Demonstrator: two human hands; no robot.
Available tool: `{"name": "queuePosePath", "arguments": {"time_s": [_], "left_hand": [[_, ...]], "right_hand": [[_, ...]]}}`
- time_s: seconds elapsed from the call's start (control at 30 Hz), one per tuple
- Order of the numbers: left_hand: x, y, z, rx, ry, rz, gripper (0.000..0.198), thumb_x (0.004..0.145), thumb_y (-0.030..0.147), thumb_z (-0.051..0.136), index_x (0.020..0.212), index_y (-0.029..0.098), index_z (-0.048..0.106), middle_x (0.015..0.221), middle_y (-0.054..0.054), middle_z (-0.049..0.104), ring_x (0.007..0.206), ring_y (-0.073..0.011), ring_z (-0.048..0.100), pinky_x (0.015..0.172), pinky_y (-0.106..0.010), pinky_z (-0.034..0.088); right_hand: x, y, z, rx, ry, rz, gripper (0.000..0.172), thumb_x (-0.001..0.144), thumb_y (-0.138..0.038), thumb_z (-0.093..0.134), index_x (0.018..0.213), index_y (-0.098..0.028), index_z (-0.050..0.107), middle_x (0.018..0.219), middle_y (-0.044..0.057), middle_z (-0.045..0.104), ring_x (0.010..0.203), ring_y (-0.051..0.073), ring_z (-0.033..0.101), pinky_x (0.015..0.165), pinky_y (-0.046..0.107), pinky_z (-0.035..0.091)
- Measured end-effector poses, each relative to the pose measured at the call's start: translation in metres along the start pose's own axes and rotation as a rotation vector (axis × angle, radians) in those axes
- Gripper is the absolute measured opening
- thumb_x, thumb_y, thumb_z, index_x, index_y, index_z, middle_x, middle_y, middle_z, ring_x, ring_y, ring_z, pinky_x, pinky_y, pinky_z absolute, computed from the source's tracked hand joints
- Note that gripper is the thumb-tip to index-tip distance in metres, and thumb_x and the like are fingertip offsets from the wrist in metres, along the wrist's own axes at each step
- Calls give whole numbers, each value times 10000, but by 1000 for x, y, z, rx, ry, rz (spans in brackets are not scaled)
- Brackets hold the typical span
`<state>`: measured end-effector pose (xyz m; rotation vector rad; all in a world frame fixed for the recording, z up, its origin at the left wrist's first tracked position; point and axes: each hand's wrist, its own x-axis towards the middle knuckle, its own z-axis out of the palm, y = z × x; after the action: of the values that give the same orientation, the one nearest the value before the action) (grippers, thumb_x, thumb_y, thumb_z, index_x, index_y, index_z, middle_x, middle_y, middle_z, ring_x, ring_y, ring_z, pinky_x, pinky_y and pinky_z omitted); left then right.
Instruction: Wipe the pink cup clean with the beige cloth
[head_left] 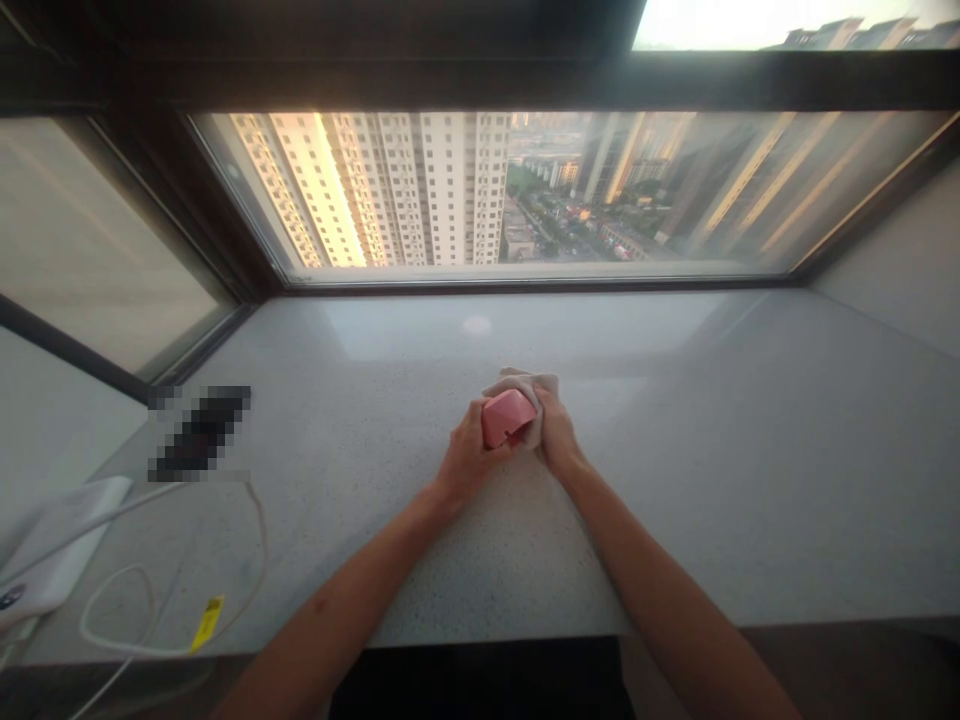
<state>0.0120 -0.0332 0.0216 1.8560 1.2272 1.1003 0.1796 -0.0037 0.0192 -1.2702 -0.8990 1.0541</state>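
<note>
My left hand point(466, 452) is closed around a small pink object point(508, 416) with angled faces and a notch in its lower edge; I cannot make out its kind. A light grey-beige cloth point(534, 384) lies against the far and right sides of the pink piece. Gripping that cloth, my right hand point(556, 432) presses it to the object's right side. Both hands are close together over the middle of the pale speckled windowsill point(390, 570). Some fingertips are hidden behind the object and in the folds of the cloth.
On the left lie a pixelated dark object point(201, 432), a white box-like device point(67, 545) and a looped white cable point(262, 540) with a yellow tag point(207, 622). A dark-framed window point(525, 287) borders the sill's far side, with tall buildings outside.
</note>
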Motion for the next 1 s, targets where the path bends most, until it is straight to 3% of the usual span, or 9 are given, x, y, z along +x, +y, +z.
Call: {"name": "queuePosePath", "arguments": {"time_s": [0.1,0.27,0.47,0.63,0.73,0.8,0.87,0.93,1.0], "left_hand": [[0,-9,1,12,-13,51,522,910,291,751,1359,218,495,1246,-102,700,1054,-226,669,936,-364,533],[2,-17,4,139,-23,85,586,847,227,773,1372,222,514,1393,-159,655,1373,-347,587,1197,-576,419],[3,-10,0,-82,66,42,708,810,277,812,1434,208,483,1270,-124,736,1095,-281,727,959,-418,581],[1,-7,1,-60,43,5,489,850,254,759,1302,193,581,1159,-104,765,987,-242,729,873,-353,577],[3,-1,3,-19,72,-3,494,862,272,782,1307,210,577,1137,-78,759,952,-216,717,865,-338,565],[4,2,4,-16,88,18,504,873,274,783,1323,216,562,1173,-83,752,976,-215,719,878,-340,568],[3,3,4,-11,93,39,497,884,270,776,1325,218,553,1203,-92,745,1005,-221,723,895,-351,577],[2,0,5,2,94,50,506,885,251,768,1337,217,544,1201,-93,742,1005,-228,727,906,-371,591],[2,-6,7,18,99,63,499,902,222,739,1358,213,536,1183,-96,742,991,-239,732,917,-404,608]], "right_hand": [[-13,-10,3,-153,17,-187,622,1011,-706,490,974,-178,816,878,85,798,832,257,731,776,373,565],[-26,-29,-2,-566,-73,-723,450,1117,-468,434,1293,-241,778,1255,124,784,1158,290,696,1043,468,524],[-34,-38,4,-858,-287,-973,492,1062,-335,552,1545,-271,614,1485,111,693,1390,339,586,1198,556,435],[-35,-35,15,-721,-261,-863,430,1044,-350,551,1436,-266,705,1452,106,717,1355,329,618,1184,525,444],[-20,-24,13,-421,-114,-501,456,1075,-497,471,1175,-204,805,1159,117,813,1039,288,736,940,426,562],[-9,-16,8,-260,-39,-219,575,1041,-632,471,1025,-168,811,921,102,810,834,269,733,767,379,569],[-4,-12,4,-183,-32,-75,646,1011,-703,473,995,-152,810,844,95,796,768,265,722,709,369,566],[-10,-12,3,-213,-52,-150,633,1034,-685,456,1083,-168,817,952,110,820,856,283,746,782,402,590],[-24,-16,7,-351,-78,-415,531,1073,-587,458,1236,-215,800,1184,124,818,1102,318,744,977,476,579]]}}
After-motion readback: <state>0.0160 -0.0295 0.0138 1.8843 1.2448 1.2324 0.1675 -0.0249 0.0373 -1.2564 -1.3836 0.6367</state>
